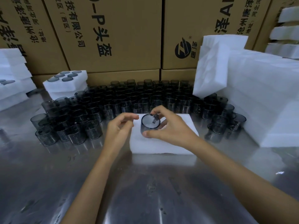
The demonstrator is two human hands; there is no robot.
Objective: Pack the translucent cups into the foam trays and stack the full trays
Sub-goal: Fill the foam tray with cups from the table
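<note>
A white foam tray (163, 143) lies on the metal table in front of me. My right hand (166, 126) grips a smoky translucent cup (149, 124) by its rim and side, holding it upright over the tray's left part. My left hand (119, 126) hovers just left of the cup with fingers apart, holding nothing. Several loose translucent cups (129, 99) stand in a wide band behind and to both sides of the tray. A filled foam tray (66, 80) with cups in its holes sits on a stack at the back left.
Tall stacks of empty foam trays (262, 97) rise at the right. More foam trays (11, 78) are piled at the far left. Brown cardboard boxes (121, 33) wall off the back. The steel table surface (145, 191) spreads below my arms.
</note>
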